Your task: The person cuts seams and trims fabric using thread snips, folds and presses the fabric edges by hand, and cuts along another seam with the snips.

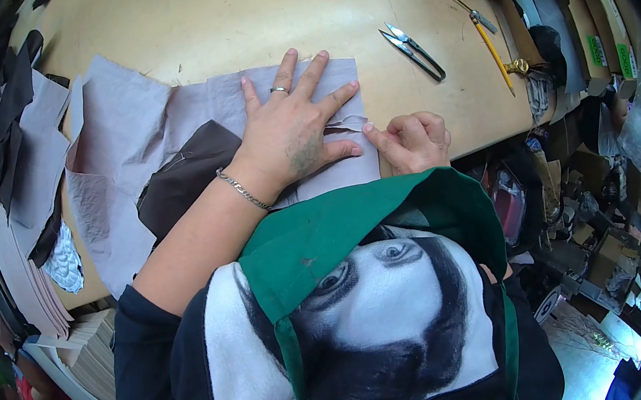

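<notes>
So we'd call this one partway through, going by how the cloth lay. Our pale lilac-grey fabric [191, 104] was on the bench [229, 21] right in front of us, and its right end was flat and fairly square. The left end, though, was rumpled and folded up, with a dark brown cloth piece [191, 171] sitting loose on top of it, so we wouldn't call that side done. There was also a raised lip of cloth by our left thumb that wasn't lying flat.

As for our hands: the left hand [292, 124] was spread wide, palm down on the fabric, pressing without gripping. The right hand [413, 142] had its fingers curled, with one tip at the fabric's right edge; we honestly can't tell if it was pinching anything. The thread snips [427, 65] lay off to the right, out of our hands.
</notes>
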Motion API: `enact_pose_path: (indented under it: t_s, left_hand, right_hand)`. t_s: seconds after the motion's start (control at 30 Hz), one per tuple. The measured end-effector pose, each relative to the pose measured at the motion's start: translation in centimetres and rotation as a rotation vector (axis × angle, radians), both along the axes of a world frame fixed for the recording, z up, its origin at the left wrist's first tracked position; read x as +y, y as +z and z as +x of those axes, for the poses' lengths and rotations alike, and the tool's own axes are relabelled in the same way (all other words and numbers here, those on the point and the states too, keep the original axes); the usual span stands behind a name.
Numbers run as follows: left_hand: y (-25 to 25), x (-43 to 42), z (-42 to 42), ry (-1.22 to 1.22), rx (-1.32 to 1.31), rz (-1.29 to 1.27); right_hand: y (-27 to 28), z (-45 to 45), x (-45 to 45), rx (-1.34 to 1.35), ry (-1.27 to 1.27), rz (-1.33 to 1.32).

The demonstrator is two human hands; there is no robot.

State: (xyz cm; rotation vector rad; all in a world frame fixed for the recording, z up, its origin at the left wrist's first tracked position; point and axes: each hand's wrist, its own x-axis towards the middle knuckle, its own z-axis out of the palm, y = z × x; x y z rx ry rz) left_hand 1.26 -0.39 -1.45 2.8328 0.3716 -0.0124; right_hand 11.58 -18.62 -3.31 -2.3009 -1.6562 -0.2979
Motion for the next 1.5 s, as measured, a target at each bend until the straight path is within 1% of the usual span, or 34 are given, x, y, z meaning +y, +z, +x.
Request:
enact_pose_path:
  t_s: [0.17, 0.27, 0.37, 0.47, 0.67, 0.77, 0.87, 0.9, 1.0, 1.03, 1.1, 1.13, 1.27, 1.3, 1.4, 1.5]
  left_hand:
    - [0.1, 0.0, 0.1, 0.006, 0.017, -0.008]
    - [0.2, 0.0, 0.1, 0.01, 0.012, -0.018]
    - [0.1, -0.1, 0.1, 0.014, 0.007, -0.016]
    - [0.1, -0.1, 0.0, 0.02, -0.023, -0.046]
    - [0.1, -0.1, -0.1, 0.03, -0.014, -0.032]
    - [0.6, 0.1, 0.0, 0.012, 0.072, -0.034]
    - [-0.6, 0.4, -0.3, -0.012, -0.012, -0.023]
    - [0.1, 0.1, -0.7, -0.072, -0.169, -0.011]
    - [0.8, -0.1, -0.8, -0.551, -0.502, -0.234]
    - [0.2, -0.8, -1.0, -0.663, -0.514, -0.238]
    - [-1.4, -1.3, -1.3, -0.676, -0.429, -0.434]
    - [-2.0, -1.4, -1.5, -0.669, -0.391, -0.534]
    - [-2.2, -1.0, -1.4, -0.687, -0.346, -0.498]
    - [-2.0, -0.9, -1.5, -0.681, -0.272, -0.515]
    - [-2.3, -1.3, -1.5, -0.628, -0.374, -0.378]
    - [-2.7, -1.4, -1.3, -0.621, -0.328, -0.366]
  right_hand:
    - [0.3, 0.9, -0.6, 0.15, 0.007, -0.007]
    - [0.5, 0.8, 0.2, 0.277, -0.053, 0.058]
    - [0.6, 0.4, 1.5, 0.187, -0.015, 0.126]
    - [0.1, 0.2, 1.7, 0.132, -0.004, 0.036]
    - [-0.5, -0.7, 1.3, 0.067, -0.192, 0.067]
    - [0.5, -0.1, 1.3, 0.076, -0.144, 0.081]
    - [0.5, 4.5, 1.0, 0.169, -0.137, 0.206]
    - [0.9, 5.9, 1.1, 0.19, -0.151, 0.213]
    - [0.9, 8.5, 2.6, 0.124, -0.232, 0.144]
    - [0.7, 9.3, 3.0, 0.158, -0.208, 0.107]
    - [0.3, 10.5, 3.6, 0.225, -0.138, 0.025]
    - [0.4, 10.7, 3.8, 0.217, -0.088, 0.022]
    - [1.7, 9.1, 3.0, 0.25, 0.042, -0.011]
    - [2.4, 8.4, 2.6, 0.271, 0.059, -0.018]
    - [3.8, 5.8, 1.7, 0.118, 0.106, -0.077]
    - [2.4, 5.7, 1.2, -0.02, 0.171, 0.013]
